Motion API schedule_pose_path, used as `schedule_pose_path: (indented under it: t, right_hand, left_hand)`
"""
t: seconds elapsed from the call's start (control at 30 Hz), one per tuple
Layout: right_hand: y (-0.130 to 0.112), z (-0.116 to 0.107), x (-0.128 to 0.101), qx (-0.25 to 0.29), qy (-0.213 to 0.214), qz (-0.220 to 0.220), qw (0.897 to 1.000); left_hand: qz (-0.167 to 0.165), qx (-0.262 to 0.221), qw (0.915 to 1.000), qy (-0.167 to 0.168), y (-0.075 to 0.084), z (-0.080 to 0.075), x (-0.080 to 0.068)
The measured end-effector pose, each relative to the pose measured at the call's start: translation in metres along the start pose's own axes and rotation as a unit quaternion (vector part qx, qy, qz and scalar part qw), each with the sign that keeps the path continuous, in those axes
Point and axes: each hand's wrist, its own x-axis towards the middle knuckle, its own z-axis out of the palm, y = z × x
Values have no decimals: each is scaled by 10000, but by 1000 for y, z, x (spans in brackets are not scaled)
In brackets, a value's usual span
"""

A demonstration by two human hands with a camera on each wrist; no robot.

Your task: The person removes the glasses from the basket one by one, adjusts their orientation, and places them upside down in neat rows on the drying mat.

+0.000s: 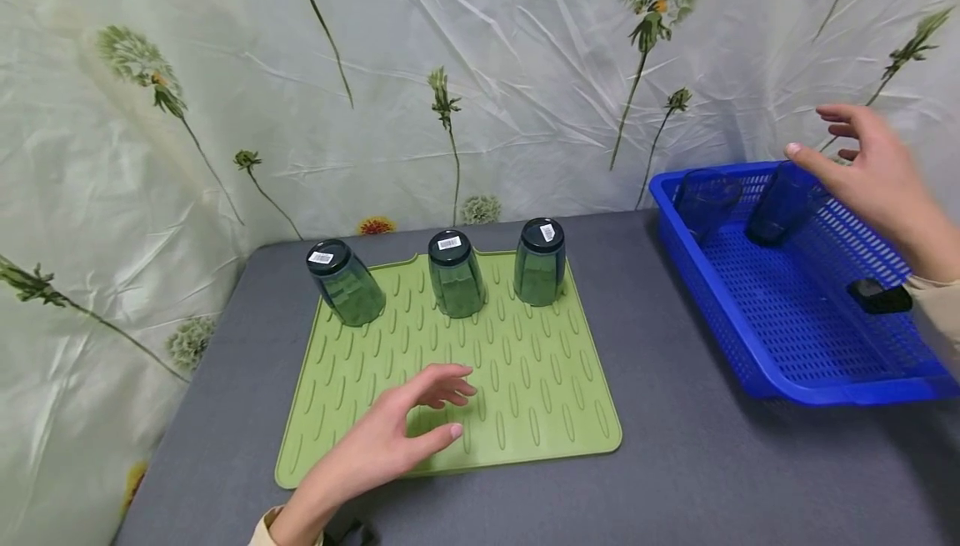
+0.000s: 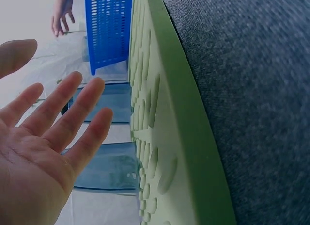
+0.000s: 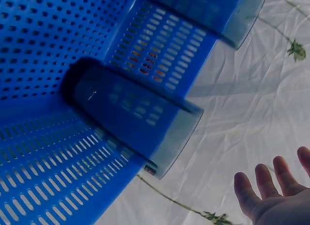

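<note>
My left hand (image 1: pixel 390 438) hovers over the front of a green drying mat (image 1: pixel 555 388), fingers loosely spread and nothing in it. Three dark-tinted glasses stand upside down along the mat's back: a left glass (image 1: pixel 348 288), a middle glass (image 1: pixel 457 279) and a right glass (image 1: pixel 540 267), each with a white label on its base. Over the back right of a blue basket (image 1: pixel 722 296), my right hand (image 1: pixel 873 167) is raised with relaxed fingers, holding nothing. Beneath it, a tinted glass (image 3: pixel 131 113) leans against the basket's wall, and another glass (image 1: pixel 705 200) sits in the back left corner.
The mat lies on a grey cloth-covered table (image 1: pixel 660 463), with the basket to its right. Behind hangs a pale flower-printed curtain (image 1: pixel 540 87). A small black object (image 1: pixel 881 296) shows beside the right sleeve, over the basket.
</note>
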Motion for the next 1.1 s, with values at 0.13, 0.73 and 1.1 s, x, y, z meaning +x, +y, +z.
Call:
schedule_pose_path:
  t: [0.13,0.73,1.1]
  right_hand:
    - [4,-2,9,-285,-134,162,9994]
    - [42,7,26,-483,-657,441,9957]
    - [58,13,23,-216,-1046,604,9924]
  left_hand:
    - [-15,56,10000,23,1,0,-1]
    - [-61,-61,9999,69,2,1,-2]
    - [-287,-332,9990,-65,2,2,-2]
